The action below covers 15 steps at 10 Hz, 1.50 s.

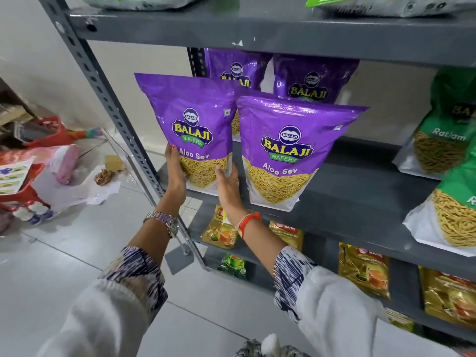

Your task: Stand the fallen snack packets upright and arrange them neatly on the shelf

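Two purple Aloo Sev packets stand upright at the front of the grey shelf (347, 202). The left purple packet (190, 124) is held between my hands: my left hand (175, 173) presses its left lower edge, and my right hand (229, 184) rests flat against its right lower edge, in the gap beside the right purple packet (291, 153). Two more purple packets (313, 81) stand behind them at the back. At the right end, green Ratlami sev packets (448, 140) lean on the same shelf.
The slotted grey upright post (110, 104) runs down the left of the rack. Golden tea packets (364, 271) fill the lower shelf. Green packets lie on the shelf above (257, 29). Red bags, papers and boxes (33, 161) clutter the tiled floor at left.
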Each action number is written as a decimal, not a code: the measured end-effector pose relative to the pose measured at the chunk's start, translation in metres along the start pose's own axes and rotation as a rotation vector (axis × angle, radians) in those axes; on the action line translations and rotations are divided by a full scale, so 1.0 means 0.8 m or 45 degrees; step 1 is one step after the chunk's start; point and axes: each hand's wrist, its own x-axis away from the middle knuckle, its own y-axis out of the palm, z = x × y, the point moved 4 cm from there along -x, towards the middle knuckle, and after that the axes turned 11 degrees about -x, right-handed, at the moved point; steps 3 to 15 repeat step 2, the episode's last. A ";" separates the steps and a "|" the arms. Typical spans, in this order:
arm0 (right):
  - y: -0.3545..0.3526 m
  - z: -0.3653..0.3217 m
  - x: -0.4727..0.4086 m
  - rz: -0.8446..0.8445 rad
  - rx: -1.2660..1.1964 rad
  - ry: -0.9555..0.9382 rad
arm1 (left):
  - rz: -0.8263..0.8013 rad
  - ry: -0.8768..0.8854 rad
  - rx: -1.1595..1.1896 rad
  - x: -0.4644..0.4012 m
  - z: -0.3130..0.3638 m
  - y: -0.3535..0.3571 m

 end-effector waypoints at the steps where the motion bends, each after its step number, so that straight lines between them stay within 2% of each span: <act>1: -0.007 0.003 0.011 -0.032 0.026 -0.027 | 0.065 0.022 0.054 0.007 -0.001 -0.003; 2: -0.018 -0.001 0.028 -0.061 -0.003 -0.190 | 0.143 0.145 0.013 0.027 0.005 0.003; 15: -0.018 -0.001 0.028 -0.061 -0.003 -0.190 | 0.143 0.145 0.013 0.027 0.005 0.003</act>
